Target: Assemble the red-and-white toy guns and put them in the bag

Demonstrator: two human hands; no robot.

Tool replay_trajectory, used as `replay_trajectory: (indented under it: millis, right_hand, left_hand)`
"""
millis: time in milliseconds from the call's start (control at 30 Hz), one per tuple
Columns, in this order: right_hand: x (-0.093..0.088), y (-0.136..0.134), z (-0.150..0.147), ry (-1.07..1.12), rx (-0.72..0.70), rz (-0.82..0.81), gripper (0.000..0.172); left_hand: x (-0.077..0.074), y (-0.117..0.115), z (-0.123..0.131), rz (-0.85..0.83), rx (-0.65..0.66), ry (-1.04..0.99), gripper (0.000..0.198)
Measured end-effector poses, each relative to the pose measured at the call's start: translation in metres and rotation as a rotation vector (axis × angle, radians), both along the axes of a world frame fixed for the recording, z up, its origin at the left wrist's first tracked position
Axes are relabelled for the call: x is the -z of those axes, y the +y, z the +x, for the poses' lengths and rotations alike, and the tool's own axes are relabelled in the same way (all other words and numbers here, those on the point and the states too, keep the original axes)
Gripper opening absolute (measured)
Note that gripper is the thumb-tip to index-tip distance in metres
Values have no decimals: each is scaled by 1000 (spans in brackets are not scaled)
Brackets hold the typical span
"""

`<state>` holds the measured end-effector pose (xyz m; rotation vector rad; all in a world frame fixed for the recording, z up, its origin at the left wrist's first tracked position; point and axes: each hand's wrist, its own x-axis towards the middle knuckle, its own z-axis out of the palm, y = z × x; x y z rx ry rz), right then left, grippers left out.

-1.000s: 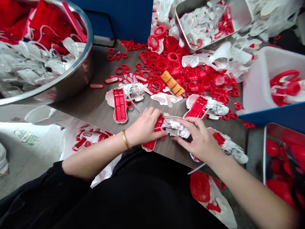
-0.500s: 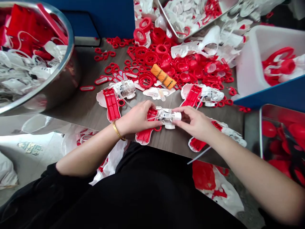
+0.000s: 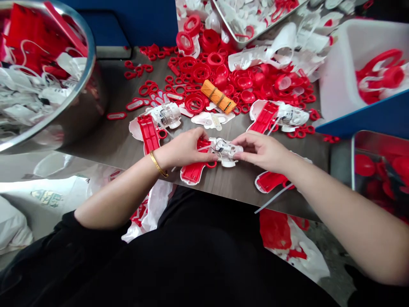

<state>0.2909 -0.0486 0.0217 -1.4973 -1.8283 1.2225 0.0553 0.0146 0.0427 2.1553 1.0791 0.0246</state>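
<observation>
Closer together now, the left hand [image 3: 187, 149] and the right hand [image 3: 262, 150] both pinch a white plastic toy part [image 3: 225, 151] with thin wires. It sits right by a red and white toy shell [image 3: 191, 174] on the counter [image 3: 223, 187], near a big heap of red rings [image 3: 201, 72].

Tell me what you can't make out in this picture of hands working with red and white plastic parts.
In the head view:
The white plastic part between the left hand and right hand: fingers hide much of it.
Its thin wires: too small to follow.
The red piece under the left hand: the hand hides its upper end.
The metal bowl: cut off by the top and left edges.
The white tub: cut off by the right edge.
</observation>
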Motion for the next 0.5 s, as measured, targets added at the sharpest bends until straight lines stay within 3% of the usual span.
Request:
replay_trajectory:
  millis: [267, 333, 500]
  right_hand:
    - [-5, 22, 11, 109, 28, -298, 40]
    - [-10, 22, 7, 75, 26, -226, 40]
    - [-24, 10, -15, -206, 61, 258, 26]
  left_hand:
    - [-5, 12, 1, -62, 22, 43, 49]
    - [-5, 12, 1, -52, 23, 45, 49]
    - [5, 0, 0, 83, 66, 11, 48]
